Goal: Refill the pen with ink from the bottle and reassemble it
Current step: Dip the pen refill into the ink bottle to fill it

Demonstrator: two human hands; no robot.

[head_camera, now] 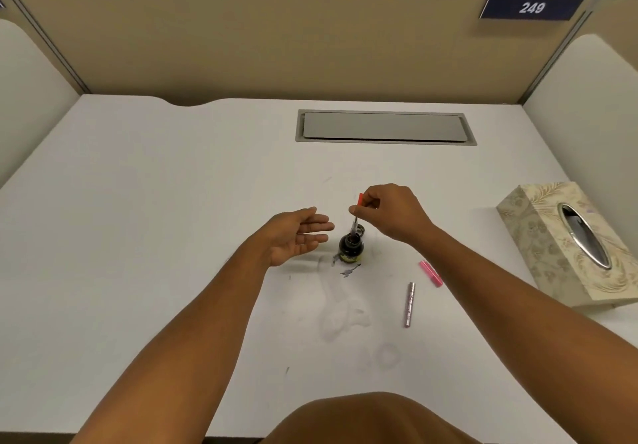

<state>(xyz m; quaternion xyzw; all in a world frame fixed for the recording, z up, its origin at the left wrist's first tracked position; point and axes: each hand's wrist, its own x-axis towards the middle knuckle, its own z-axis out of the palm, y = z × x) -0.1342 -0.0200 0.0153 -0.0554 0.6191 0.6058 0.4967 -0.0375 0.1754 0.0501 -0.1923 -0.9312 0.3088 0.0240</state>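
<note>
The right hand (390,214) pinches the pen's refill tube (355,217), upright, tip in the ink bottle (351,246) mid-counter (172,202); the left hand (297,236), released, hovers just beside the bottle.

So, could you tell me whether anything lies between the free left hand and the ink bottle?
Nothing visible does. The left hand hangs open beside the ink bottle, with only bare desk between them.

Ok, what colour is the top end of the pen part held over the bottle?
Red, on the clear pen refill pinched by the right hand; head view.
</note>
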